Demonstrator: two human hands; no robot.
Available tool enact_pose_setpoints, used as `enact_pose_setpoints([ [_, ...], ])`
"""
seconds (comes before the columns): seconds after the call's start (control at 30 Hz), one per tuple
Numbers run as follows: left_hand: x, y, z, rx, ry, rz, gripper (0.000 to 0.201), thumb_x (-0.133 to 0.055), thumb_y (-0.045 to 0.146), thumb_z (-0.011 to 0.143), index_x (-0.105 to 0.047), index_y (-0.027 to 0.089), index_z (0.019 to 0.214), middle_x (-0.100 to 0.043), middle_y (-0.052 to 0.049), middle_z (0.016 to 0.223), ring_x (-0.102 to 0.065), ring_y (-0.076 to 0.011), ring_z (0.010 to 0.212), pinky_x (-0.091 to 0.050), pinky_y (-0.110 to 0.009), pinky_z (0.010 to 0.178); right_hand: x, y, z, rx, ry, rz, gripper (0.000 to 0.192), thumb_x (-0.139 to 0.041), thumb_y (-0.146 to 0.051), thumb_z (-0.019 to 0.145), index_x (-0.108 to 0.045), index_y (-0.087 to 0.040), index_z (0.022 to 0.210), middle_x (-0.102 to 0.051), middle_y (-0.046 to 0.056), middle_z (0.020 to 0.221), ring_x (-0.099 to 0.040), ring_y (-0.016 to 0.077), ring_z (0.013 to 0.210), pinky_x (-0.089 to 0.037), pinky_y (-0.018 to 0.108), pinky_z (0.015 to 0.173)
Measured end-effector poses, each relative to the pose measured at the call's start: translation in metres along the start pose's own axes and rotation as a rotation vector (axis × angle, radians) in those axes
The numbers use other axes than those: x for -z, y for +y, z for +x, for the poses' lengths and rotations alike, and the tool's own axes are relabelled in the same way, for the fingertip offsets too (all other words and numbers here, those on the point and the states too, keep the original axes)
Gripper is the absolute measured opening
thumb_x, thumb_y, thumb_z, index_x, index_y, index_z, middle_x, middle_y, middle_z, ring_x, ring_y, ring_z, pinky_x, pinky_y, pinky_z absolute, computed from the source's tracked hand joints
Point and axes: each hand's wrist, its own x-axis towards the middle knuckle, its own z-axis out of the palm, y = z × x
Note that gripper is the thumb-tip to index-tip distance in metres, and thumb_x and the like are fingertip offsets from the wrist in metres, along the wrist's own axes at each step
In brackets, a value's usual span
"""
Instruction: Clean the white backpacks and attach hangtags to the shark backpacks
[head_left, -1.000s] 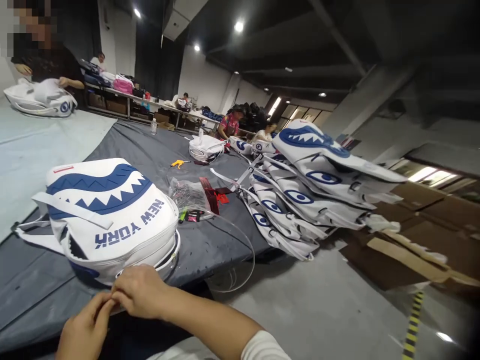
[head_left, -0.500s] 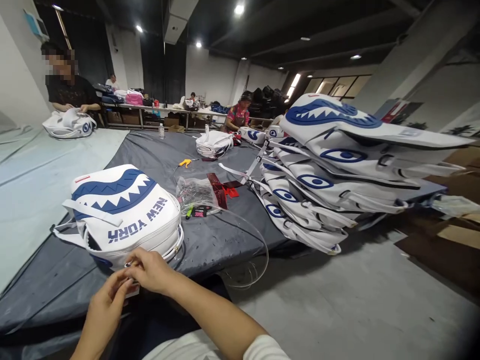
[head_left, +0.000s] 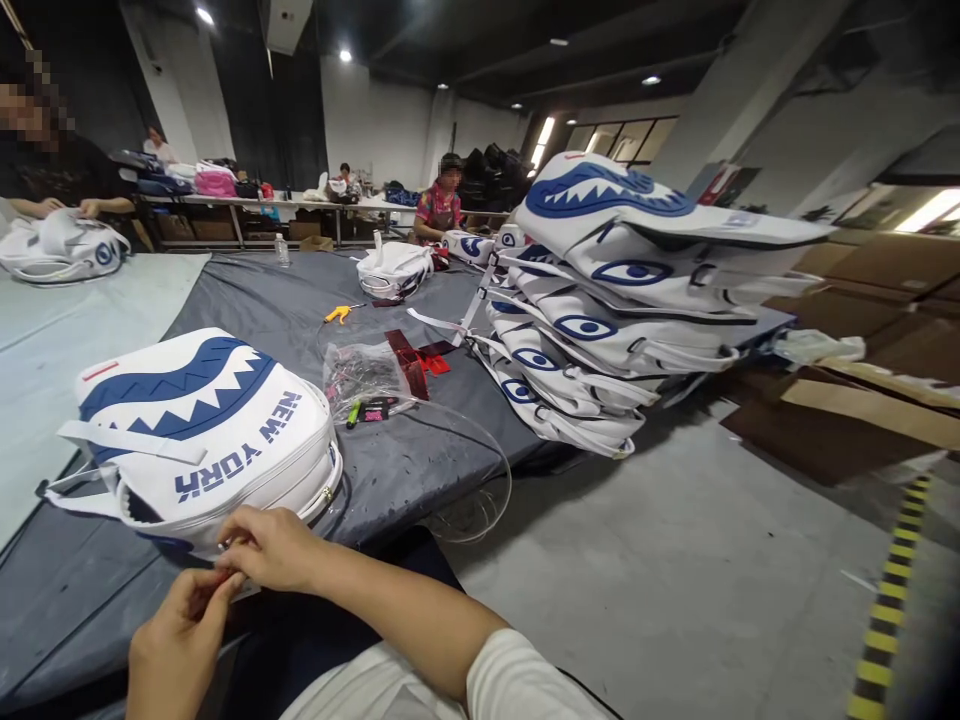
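A white backpack (head_left: 217, 430) with a blue shark-mouth print and the words NEW YORK lies on the dark table cover right in front of me. My right hand (head_left: 262, 548) is closed in a pinch at the backpack's near edge. Just below and left of it, my left hand (head_left: 184, 620) pinches with thumb and forefinger, the fingertips of both hands meeting. Whatever lies between the fingers is small and mostly covered by them; a little pale bit shows there. A loose white strap (head_left: 131, 440) rests across the backpack's left side.
Matching backpacks (head_left: 585, 300) are piled at the table's right side. A clear plastic bag (head_left: 360, 372), a yellow air gun (head_left: 339, 314) and a looping clear hose (head_left: 491, 450) lie beyond my backpack. A co-worker (head_left: 67, 180) handles another bag at far left.
My view has turned to the right, so the scene sits further left and more of the floor and cartons show. Both hands stay together at the backpack's near edge.
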Motion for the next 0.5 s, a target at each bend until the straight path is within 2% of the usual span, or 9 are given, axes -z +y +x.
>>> enact_pose_setpoints([
  [0.07, 0.0002, 0.0019, 0.0002, -0.036, -0.043, -0.081, 0.035, -0.059, 0.052, 0.074, -0.069, 0.025, 0.093, -0.078, 0.0, 0.082, -0.074, -0.0202, 0.07, -0.054, -0.022, 0.057, 0.0011, -0.001, 0.0001, -0.002, -0.003, 0.013, 0.015, -0.068, -0.029, 0.088, -0.065, -0.026, 0.103, -0.07, -0.004, 0.088, -0.066, 0.0135, 0.087, -0.045, 0.02, 0.074],
  [0.13, 0.0007, 0.0042, -0.0001, -0.053, -0.056, -0.055, 0.033, -0.054, 0.049, 0.077, -0.07, 0.025, 0.093, -0.077, 0.0, 0.077, -0.073, -0.0196, 0.065, -0.053, -0.023, 0.054, 0.0019, -0.0014, -0.0002, 0.014, -0.006, -0.007, 0.015, -0.068, -0.028, 0.088, -0.064, -0.025, 0.102, -0.069, -0.004, 0.088, -0.066, 0.014, 0.088, -0.045, 0.021, 0.075],
  [0.2, 0.0009, 0.0062, -0.0006, -0.028, -0.011, 0.024, 0.028, -0.056, 0.049, 0.076, -0.07, 0.026, 0.084, -0.075, 0.001, 0.071, -0.072, -0.019, 0.062, -0.05, -0.022, 0.051, 0.0021, -0.001, -0.0005, 0.026, 0.002, -0.022, 0.015, -0.069, -0.027, 0.088, -0.064, -0.025, 0.102, -0.069, -0.004, 0.088, -0.066, 0.0141, 0.088, -0.045, 0.021, 0.076],
  [0.27, 0.0003, 0.0071, -0.001, -0.011, 0.036, 0.027, 0.028, -0.062, 0.052, 0.074, -0.068, 0.025, 0.082, -0.076, 0.001, 0.076, -0.073, -0.0198, 0.068, -0.051, -0.022, 0.053, 0.002, 0.0, -0.0004, 0.032, 0.016, -0.008, 0.013, -0.069, -0.026, 0.088, -0.065, -0.025, 0.1, -0.068, -0.004, 0.087, -0.066, 0.0134, 0.088, -0.045, 0.021, 0.077],
  [0.33, -0.0009, 0.0072, -0.0014, -0.041, -0.002, -0.061, 0.032, -0.061, 0.053, 0.074, -0.068, 0.025, 0.089, -0.078, 0.0, 0.082, -0.074, -0.0202, 0.072, -0.054, -0.022, 0.057, 0.0019, 0.001, -0.0004, 0.039, 0.019, 0.016, 0.012, -0.068, -0.025, 0.089, -0.065, -0.025, 0.1, -0.068, -0.004, 0.087, -0.065, 0.0125, 0.086, -0.045, 0.02, 0.076],
  [0.4, -0.0018, 0.0073, -0.0021, -0.09, -0.067, -0.106, 0.033, -0.056, 0.051, 0.078, -0.07, 0.025, 0.094, -0.078, 0.0, 0.081, -0.074, -0.0188, 0.068, -0.054, -0.022, 0.058, 0.002, 0.0017, -0.0005, 0.049, 0.017, 0.006, 0.012, -0.066, -0.024, 0.089, -0.064, -0.025, 0.101, -0.067, -0.004, 0.085, -0.064, 0.0122, 0.083, -0.045, 0.019, 0.075],
  [0.5, -0.0015, 0.0098, -0.0043, -0.085, 0.012, -0.019, 0.028, -0.057, 0.05, 0.08, -0.07, 0.026, 0.086, -0.076, 0.001, 0.074, -0.071, -0.0169, 0.062, -0.05, -0.021, 0.053, 0.0021, 0.0017, -0.0009, 0.06, 0.026, -0.018, 0.011, -0.064, -0.022, 0.09, -0.064, -0.025, 0.101, -0.066, -0.004, 0.083, -0.063, 0.0121, 0.08, -0.044, 0.02, 0.073],
])
